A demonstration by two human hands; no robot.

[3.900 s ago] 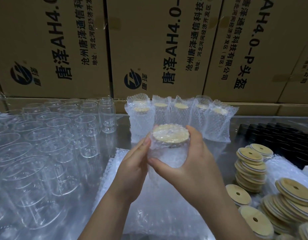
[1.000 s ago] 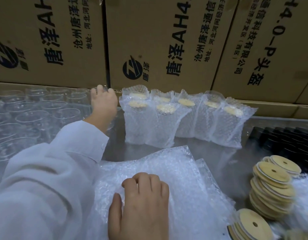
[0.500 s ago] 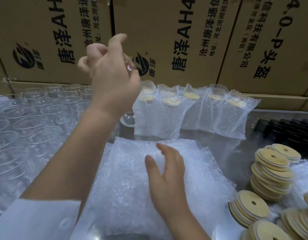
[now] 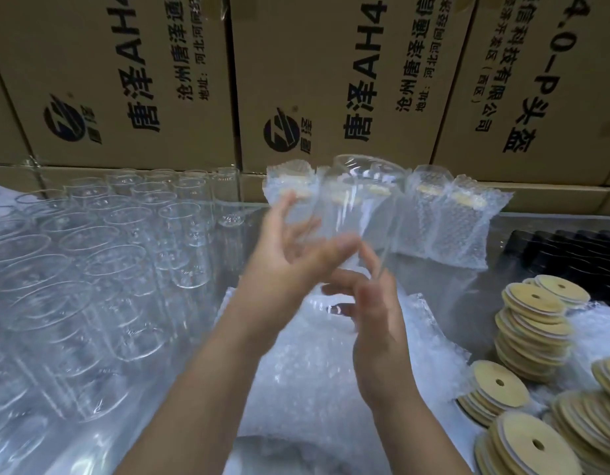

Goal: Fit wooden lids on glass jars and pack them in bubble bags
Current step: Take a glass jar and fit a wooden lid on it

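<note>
A clear glass jar [image 4: 355, 214] without a lid is held upright in mid-air over the table's middle. My left hand [image 4: 290, 265] grips its lower left side. My right hand [image 4: 368, 303] touches the jar's bottom right, fingers around its base. Both are motion-blurred. Under the hands lies a pile of flat bubble bags [image 4: 314, 365]. Stacks of round wooden lids [image 4: 533, 323] with a centre hole stand at the right. Several packed jars in bubble bags [image 4: 458, 217] stand in a row at the back.
Many empty glass jars [image 4: 101, 255] crowd the left half of the table. Printed cardboard boxes [image 4: 331, 80] form a wall behind. Black lids or parts [image 4: 571, 255] sit at the far right, behind the wooden lids.
My left hand has brought a jar from the left group down to the middle. My right hand has risen off the bubble bags and met the jar's base.
</note>
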